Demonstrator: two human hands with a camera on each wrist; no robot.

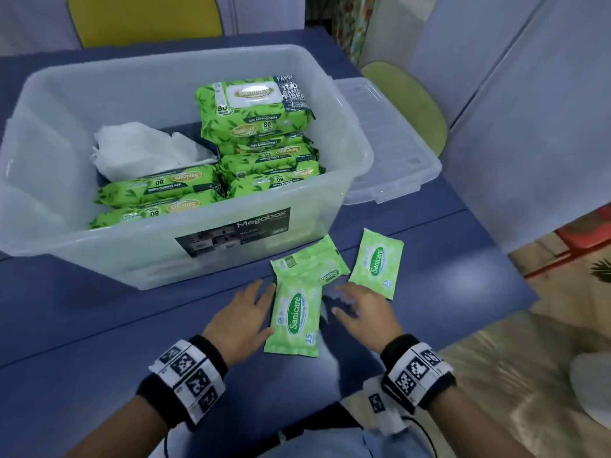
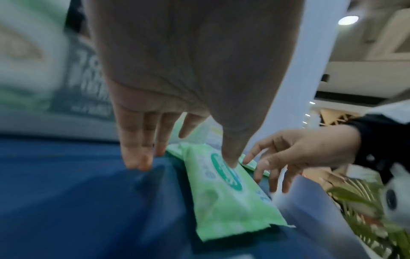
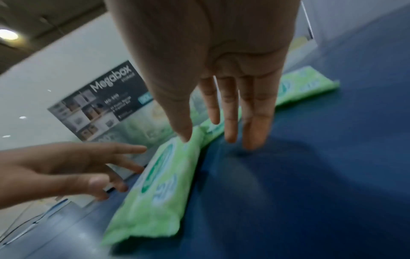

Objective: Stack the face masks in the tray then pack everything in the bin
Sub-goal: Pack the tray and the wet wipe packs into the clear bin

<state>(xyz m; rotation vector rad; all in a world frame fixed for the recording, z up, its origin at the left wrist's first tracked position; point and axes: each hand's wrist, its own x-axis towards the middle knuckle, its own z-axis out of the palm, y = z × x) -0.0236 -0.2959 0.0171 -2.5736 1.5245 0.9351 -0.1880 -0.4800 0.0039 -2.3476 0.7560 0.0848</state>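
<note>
On the blue table, just in front of the clear plastic storage bin, lie three small light-green wipe packets. The nearest packet rests flat between both hands. The left hand has its fingers straight and spread; its thumb seems to touch the packet's top, though blur makes contact uncertain. The right hand hovers with its fingers loosely extended, grasping nothing. A second packet lies partly beneath the nearest, a third packet just right. Large green wipe packs and white tissue fill the bin.
</note>
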